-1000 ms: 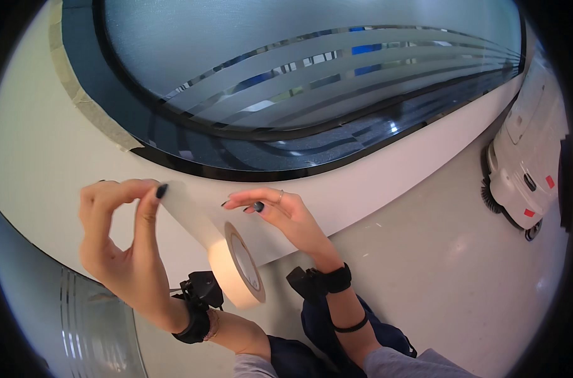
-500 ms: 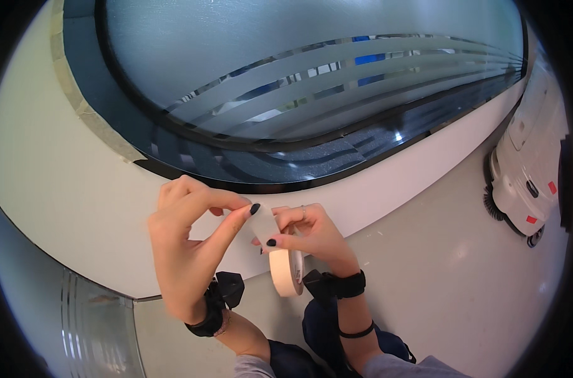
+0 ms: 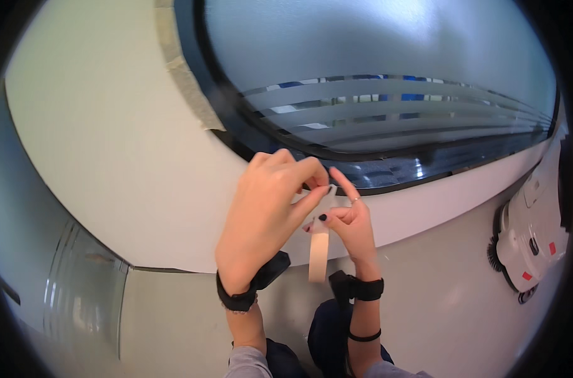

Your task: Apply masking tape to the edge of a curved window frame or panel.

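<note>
A cream roll of masking tape (image 3: 318, 258) hangs edge-on below my right hand (image 3: 354, 230). The thumb and folded fingers of that hand grip the roll's upper part, and its index finger points up toward the window sill. My left hand (image 3: 261, 211) is closed in a pinch on the free end of a short pale tape strip (image 3: 328, 201), which runs up from the roll between the two hands. Beyond the hands lies the dark window frame (image 3: 223, 142). A band of masking tape (image 3: 189, 88) follows its left edge and ends above my left hand.
The white wall (image 3: 129, 145) surrounds a frosted window (image 3: 362, 44) with clear stripes. At the right, a white wheeled machine (image 3: 526, 246) with a round brush and red markings stands on the grey floor (image 3: 425, 296). A glass panel (image 3: 79, 277) is at lower left.
The view has swung left, so the window sits farther right. Both hands have drawn closer together, and my right index finger has stretched upward. The roll has turned more edge-on.
</note>
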The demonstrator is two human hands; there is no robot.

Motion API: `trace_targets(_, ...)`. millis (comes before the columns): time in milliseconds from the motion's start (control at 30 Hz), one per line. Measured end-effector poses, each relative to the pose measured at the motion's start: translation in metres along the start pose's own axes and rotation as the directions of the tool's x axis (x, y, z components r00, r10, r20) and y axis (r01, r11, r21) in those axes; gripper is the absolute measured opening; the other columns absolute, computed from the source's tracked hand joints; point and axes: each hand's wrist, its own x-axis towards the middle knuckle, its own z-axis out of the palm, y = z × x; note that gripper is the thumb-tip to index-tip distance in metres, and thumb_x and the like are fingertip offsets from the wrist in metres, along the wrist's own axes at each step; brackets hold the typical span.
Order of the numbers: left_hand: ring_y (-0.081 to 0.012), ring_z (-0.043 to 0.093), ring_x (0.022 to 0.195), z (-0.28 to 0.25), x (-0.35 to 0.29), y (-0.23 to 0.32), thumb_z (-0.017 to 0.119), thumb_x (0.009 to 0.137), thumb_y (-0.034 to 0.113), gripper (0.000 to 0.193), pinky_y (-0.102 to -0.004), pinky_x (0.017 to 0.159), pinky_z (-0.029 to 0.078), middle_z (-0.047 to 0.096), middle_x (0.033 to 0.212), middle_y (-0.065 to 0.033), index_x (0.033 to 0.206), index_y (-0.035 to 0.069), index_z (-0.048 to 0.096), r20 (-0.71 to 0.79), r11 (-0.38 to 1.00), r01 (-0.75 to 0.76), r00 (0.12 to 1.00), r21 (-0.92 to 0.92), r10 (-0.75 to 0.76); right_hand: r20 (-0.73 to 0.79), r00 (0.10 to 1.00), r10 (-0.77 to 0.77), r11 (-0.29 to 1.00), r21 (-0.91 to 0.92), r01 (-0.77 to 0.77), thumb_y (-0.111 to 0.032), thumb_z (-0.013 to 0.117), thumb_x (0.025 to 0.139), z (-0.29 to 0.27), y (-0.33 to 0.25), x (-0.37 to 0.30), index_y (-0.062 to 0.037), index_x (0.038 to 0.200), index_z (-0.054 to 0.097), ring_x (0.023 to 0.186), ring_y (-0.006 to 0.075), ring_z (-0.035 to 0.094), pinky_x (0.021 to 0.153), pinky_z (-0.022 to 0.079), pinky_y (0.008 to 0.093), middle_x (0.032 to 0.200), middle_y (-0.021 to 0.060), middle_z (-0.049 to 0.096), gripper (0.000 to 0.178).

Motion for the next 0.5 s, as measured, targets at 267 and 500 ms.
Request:
trace_targets(267,-0.0157,0.053,0.069,-0.023,0.001,-0.020,0.068,0.078,0.004,0.007,-0.0279,0.065,0.044,0.063,0.074,-0.0040,0.082,0.001,0.063,-0.191,0.989,0.002,0.981,-0.147,-0.031,0.271,0.933,-0.235,0.887,-0.333,0.320,-0.008,0.061,0.091,0.014,-0.029,0.051,0.0004,0.093,0.060,0.098,0.0104,0.055,0.081,0.047,0.0241,0.104,0.0016,0.061,0.009)
trace_targets(500,-0.0156,0.061,0.078,-0.040,-0.001,-0.030,0.063,0.084,0.005,0.007,-0.0284,0.076,0.047,0.066,0.080,-0.0062,0.088,-0.001,0.061,-0.384,0.953,0.018,0.913,-0.303,-0.139,0.480,0.873,-0.089,0.981,-0.109,0.160,-0.009,0.057,0.093,0.065,-0.071,0.089,0.0016,0.104,0.058,0.081,0.0162,0.067,0.079,0.051,0.0286,0.090,0.0062,0.065,0.016)
